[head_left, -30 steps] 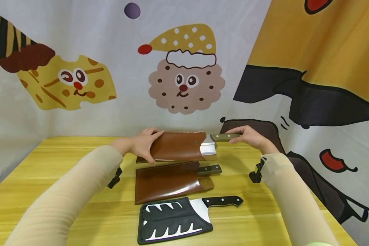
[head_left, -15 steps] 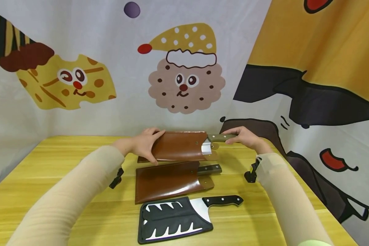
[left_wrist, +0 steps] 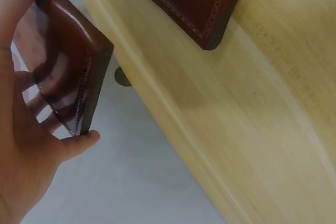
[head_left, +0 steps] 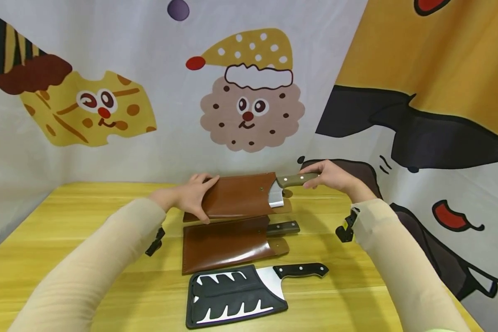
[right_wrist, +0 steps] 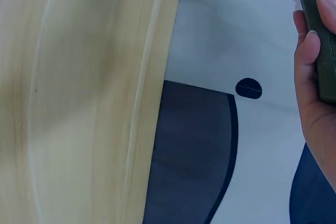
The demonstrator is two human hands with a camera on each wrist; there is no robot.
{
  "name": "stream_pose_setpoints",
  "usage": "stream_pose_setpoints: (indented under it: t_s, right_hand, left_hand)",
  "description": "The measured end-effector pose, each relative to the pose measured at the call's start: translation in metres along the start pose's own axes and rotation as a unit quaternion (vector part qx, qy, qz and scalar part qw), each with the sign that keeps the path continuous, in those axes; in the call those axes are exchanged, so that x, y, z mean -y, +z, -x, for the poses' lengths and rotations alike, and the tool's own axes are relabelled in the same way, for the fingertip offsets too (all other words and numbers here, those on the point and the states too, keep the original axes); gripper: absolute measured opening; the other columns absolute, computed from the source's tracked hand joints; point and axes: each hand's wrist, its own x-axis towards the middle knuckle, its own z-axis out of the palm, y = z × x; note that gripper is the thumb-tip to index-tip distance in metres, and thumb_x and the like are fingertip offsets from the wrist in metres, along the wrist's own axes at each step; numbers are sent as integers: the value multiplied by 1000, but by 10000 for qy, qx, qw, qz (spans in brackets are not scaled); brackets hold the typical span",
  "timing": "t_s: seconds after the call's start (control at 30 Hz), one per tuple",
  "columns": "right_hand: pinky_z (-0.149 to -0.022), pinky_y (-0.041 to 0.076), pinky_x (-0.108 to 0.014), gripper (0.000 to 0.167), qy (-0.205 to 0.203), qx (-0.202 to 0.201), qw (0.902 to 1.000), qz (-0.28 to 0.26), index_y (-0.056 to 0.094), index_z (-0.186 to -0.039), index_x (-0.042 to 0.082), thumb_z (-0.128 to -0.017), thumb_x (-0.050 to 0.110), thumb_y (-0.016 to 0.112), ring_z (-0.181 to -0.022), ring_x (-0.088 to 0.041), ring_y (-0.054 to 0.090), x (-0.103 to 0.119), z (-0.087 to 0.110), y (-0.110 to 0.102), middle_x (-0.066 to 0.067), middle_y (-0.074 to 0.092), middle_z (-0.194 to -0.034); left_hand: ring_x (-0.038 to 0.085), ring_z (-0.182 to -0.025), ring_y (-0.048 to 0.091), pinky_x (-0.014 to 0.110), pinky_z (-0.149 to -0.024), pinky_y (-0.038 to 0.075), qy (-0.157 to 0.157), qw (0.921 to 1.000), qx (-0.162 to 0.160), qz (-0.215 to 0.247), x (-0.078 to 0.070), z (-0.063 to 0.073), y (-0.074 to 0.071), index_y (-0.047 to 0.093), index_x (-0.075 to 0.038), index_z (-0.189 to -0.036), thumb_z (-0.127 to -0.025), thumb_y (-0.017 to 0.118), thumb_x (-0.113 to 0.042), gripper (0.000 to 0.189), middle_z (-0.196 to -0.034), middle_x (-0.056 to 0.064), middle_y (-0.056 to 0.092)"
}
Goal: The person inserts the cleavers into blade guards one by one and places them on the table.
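Observation:
At the table's back edge my left hand (head_left: 191, 196) grips the closed end of a glossy brown leather sheath (head_left: 238, 198), thumb and fingers spread across its lower and upper edges. In the left wrist view the stitched end of this sheath (left_wrist: 68, 61) shows in the hand. A cleaver (head_left: 276, 194) sits mostly inside it, with only a strip of blade showing at the sheath's mouth. My right hand (head_left: 332, 177) pinches the cleaver's olive riveted handle (head_left: 289, 180) near its end. In the right wrist view fingers and thumb lie around that handle (right_wrist: 317, 40).
Just in front lies a second brown sheath (head_left: 224, 249) with a dark-handled cleaver (head_left: 288, 228) in it. Nearer still is a black-handled cleaver (head_left: 300, 270) in a black cut-out blade guard (head_left: 228, 297). A printed curtain (head_left: 170, 157) hangs behind the wooden table (head_left: 128, 286).
The cleaver has slid a little leftward, deeper into the sheath, with my right hand on its handle. The handle end has risen slightly. My left hand has hardly moved.

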Motion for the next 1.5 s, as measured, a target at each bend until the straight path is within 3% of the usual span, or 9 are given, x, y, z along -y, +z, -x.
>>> stream_pose_setpoints:
  t_s: [0.13,0.3,0.47,0.77,1.0,1.23,1.37,1.5]
  right_hand:
    - [-71,51,-32,44,39,-27,10000,-31,60,-123,0,-81,10,71,-73,-12,61,6,-1,-2,-21,52,-133]
    - [-75,52,-33,48,18,138,9991,-397,56,-127,-1,-83,12,70,-85,-13,62,5,-6,13,-22,46,-139]
    - [-74,53,-32,47,-114,221,9984,-515,56,-127,-2,-83,9,68,-83,-12,62,5,-12,27,-22,50,-135]
    - [-95,44,-43,45,-263,422,9985,217,57,-125,2,-83,12,69,-113,-30,53,-1,-22,37,-18,57,-126]
    - [-89,48,-40,43,-239,175,9992,261,61,-121,1,-81,10,71,-102,-26,59,-5,-28,45,-18,63,-117]
    - [-82,48,-33,42,-170,87,9994,305,61,-122,1,-81,7,69,-95,-24,59,-8,-42,56,-20,62,-116]
    - [-85,48,-36,42,-58,64,9995,299,61,-122,0,-81,7,69,-98,-27,59,-10,-48,59,-21,62,-117]
    - [-88,49,-39,41,-146,203,9984,506,62,-119,-2,-80,6,70,-104,-32,59,-14,-55,64,-22,61,-119]
  left_hand:
    - [42,-134,19,57,-105,31,-25,9999,-158,38,-2,0,-2,10,-2,-150,-64,82,-38,118,-148,24,18]
    - [42,-134,21,57,-105,30,24,9992,-367,138,-9,-5,-4,13,-2,-150,-64,81,-40,116,-148,25,21]
    - [41,-134,20,56,-105,31,52,9996,-265,72,-11,-9,-6,13,-4,-150,-65,81,-41,115,-148,23,20]
    - [41,-134,20,57,-105,30,-50,10000,-29,-21,0,-7,-2,12,-3,-150,-67,80,-38,113,-148,24,17]
    - [42,-136,19,65,-107,17,-184,9993,90,-300,4,-8,1,12,-5,-151,-68,79,-44,114,-150,23,16]
    - [42,-136,21,65,-107,18,-283,9991,100,-292,11,-18,10,13,-5,-150,-66,80,-46,115,-150,24,18]
    - [43,-136,21,65,-107,18,-297,9991,55,-302,14,-24,12,15,-4,-150,-64,81,-45,116,-149,25,20]
    - [43,-137,20,64,-107,19,-410,9981,242,-378,19,-31,14,16,-5,-150,-64,81,-45,115,-151,23,19]
